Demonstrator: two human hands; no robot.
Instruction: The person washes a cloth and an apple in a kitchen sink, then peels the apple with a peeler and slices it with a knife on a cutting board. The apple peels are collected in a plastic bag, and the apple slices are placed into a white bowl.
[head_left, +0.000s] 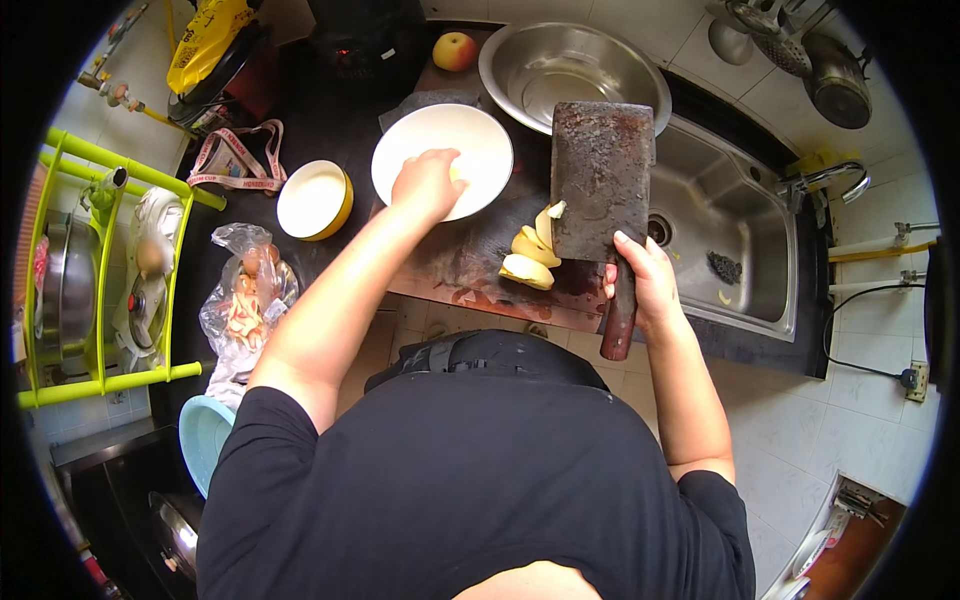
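My left hand [430, 185] reaches over a white bowl [405, 135], its fingers bent around a small pale yellow apple piece [457, 173] just above the bowl's inside. My right hand [645, 280] grips the wooden handle of a large cleaver [602, 170]. The cleaver's dark, worn blade points away from me, its flat side facing up. Against the blade's left side lie several cut apple pieces [532, 258] on the dark, wet cutting board [450, 265]. The blade covers part of the board behind it.
A whole apple [454, 51] and a steel basin [500, 75] stand at the back. The sink [775, 230] with its faucet [825, 180] is on the right. At left are a yellow bowl [315, 200], a plastic bag [245, 300] and a green rack [110, 385].
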